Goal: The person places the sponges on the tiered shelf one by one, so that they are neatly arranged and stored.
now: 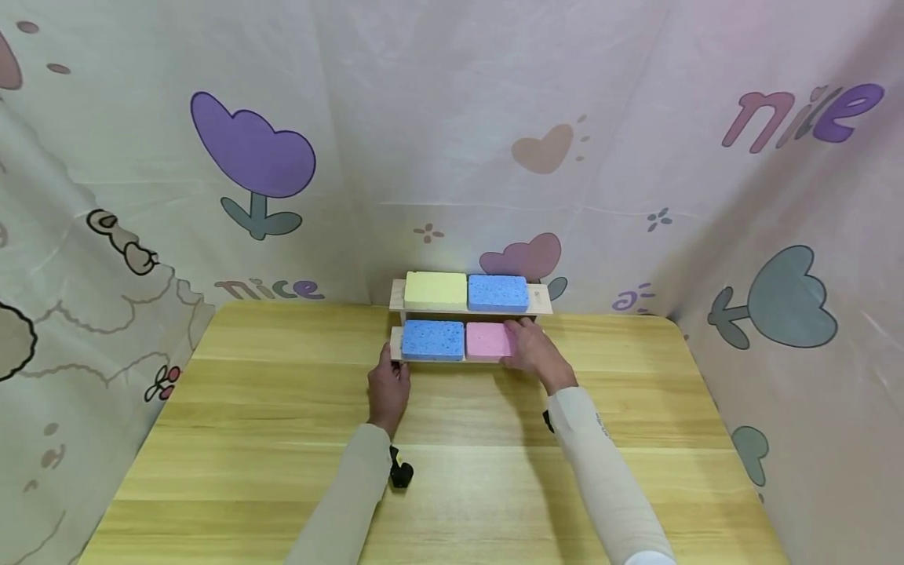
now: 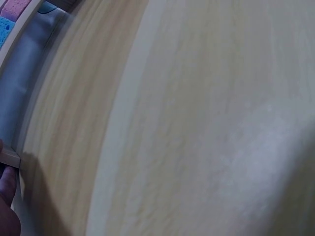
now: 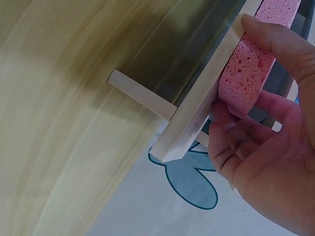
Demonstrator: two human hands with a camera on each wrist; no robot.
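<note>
A small two-tier wooden shelf (image 1: pixel 540 299) stands at the back of the table with sponges on both tiers. On the upper tier lie a yellow sponge (image 1: pixel 435 291) and, to its right, a blue sponge (image 1: pixel 497 293). The lower tier bears another blue sponge (image 1: pixel 433 340) beside a pink sponge (image 1: pixel 487 340). My right hand (image 1: pixel 531 350) grips the pink sponge at its right end, thumb along the front and fingers curled behind, as the right wrist view shows. At the shelf's lower left end, my left hand (image 1: pixel 388 390) pinches a wooden piece of the frame (image 2: pixel 10 157).
The wooden table (image 1: pixel 452 486) reaches back to a printed curtain (image 1: pixel 424 118), which hangs right behind the shelf and along both sides. A shelf leg (image 3: pixel 142 93) juts out below the lower board in the right wrist view. Black wrist cameras (image 1: pixel 401 473) sit under the sleeves.
</note>
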